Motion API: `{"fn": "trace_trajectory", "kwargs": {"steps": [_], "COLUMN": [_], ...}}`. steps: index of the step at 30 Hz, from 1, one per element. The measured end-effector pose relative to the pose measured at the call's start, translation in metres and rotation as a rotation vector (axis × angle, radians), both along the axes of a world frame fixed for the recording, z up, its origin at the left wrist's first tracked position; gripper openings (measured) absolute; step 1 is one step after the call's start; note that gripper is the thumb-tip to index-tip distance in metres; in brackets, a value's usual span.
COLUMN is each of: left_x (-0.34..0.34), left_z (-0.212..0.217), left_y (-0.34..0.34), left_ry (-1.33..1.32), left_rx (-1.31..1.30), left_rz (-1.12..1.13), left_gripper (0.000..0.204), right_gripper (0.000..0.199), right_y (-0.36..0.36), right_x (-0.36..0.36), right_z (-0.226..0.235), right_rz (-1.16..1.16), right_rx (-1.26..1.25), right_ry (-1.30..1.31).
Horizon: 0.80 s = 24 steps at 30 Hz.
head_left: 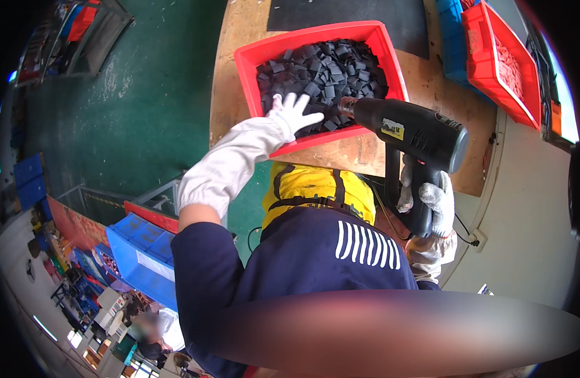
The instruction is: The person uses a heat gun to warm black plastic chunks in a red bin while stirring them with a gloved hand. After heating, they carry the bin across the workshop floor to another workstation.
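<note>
A red plastic bin (396, 75) stands on the wooden workbench, filled with many small flat black pieces (327, 66). Over the bin's near left part is my left hand (293, 115), in a white glove with a pale sleeve cover, its fingers spread on or just above the pieces. My right hand (436, 201), also gloved, grips the handle of a black heat gun (422, 132). The gun's metal nozzle (347, 107) points left over the near right part of the bin, close to my left fingertips. Whether the gun is running cannot be seen.
The wooden workbench (236, 82) carries a dark mat (346, 14) behind the bin. Farther right, a tilted red bin (485, 69) of reddish pieces sits beside a blue crate (452, 47). Blue bins (142, 255) stand at lower left; a person (152, 331) is in the background.
</note>
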<state>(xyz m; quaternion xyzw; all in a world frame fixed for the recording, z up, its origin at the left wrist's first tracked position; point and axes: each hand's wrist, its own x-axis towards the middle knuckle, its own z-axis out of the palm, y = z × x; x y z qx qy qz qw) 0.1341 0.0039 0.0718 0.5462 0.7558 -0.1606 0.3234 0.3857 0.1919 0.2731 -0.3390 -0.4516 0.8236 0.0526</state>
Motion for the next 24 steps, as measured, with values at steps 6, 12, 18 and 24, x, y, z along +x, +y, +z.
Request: {"fn": "trace_trajectory", "kwargs": {"steps": [6, 12, 18, 24], "left_x": [-0.018, -0.078, -0.121, -0.088], "left_z": [-0.064, -0.12, 0.023, 0.054], "left_y": [0.061, 0.073, 0.061, 0.046], "left_ry": [-0.083, -0.241, -0.253, -0.05], "left_rx": [-0.105, 0.084, 0.237, -0.382], "left_rz": [-0.176, 0.077, 0.257, -0.027], "left_gripper": [0.077, 0.054, 0.102, 0.096], "right_gripper": [0.073, 0.073, 0.078, 0.077], "right_y": [0.008, 0.003, 0.001, -0.002], "right_x": [0.024, 0.036, 0.039, 0.034], "right_z": [0.0, -0.001, -0.006, -0.01], "right_rz": [-0.096, -0.159, -0.218, -0.177], "right_rx": [-0.039, 0.008, -0.042, -0.099], "right_ry": [-0.003, -0.027, 0.022, 0.042]}}
